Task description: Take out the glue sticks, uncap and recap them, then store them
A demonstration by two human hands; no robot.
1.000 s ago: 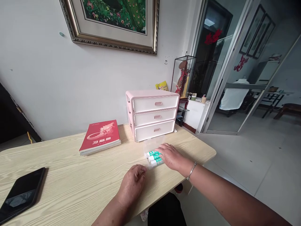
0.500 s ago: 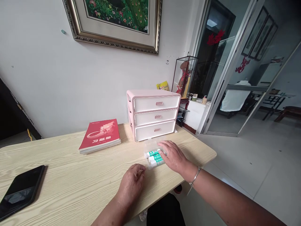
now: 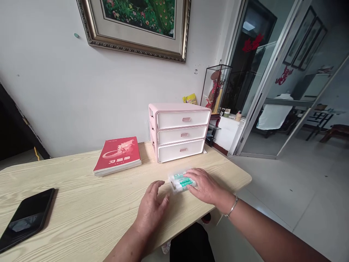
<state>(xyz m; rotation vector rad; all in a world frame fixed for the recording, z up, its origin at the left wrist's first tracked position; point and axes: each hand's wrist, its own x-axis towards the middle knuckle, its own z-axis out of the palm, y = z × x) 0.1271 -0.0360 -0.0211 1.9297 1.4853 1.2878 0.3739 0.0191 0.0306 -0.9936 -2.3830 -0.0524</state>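
A small clear plastic box [image 3: 171,178] lies on the table in front of the drawer unit, with white-and-green tubes [image 3: 183,184] inside it. My right hand [image 3: 203,185] grips the box's right end, fingers over the top and thumb along the near side, hiding that end. Just left of the box, my left hand [image 3: 153,204] is apart from it, thumb and fingers spread with nothing between them. The lid appears to be down over the tubes.
A pink-and-white unit [image 3: 180,135] with three closed drawers stands behind the box. Left of it lies a red book [image 3: 118,154] on the wooden table [image 3: 89,207]. A black phone [image 3: 28,216] rests at the far left. The table's right edge is close to my right hand.
The box's raised clear lid has come down over the tubes under my right hand. My left hand has let go of the box's near left corner and opened.
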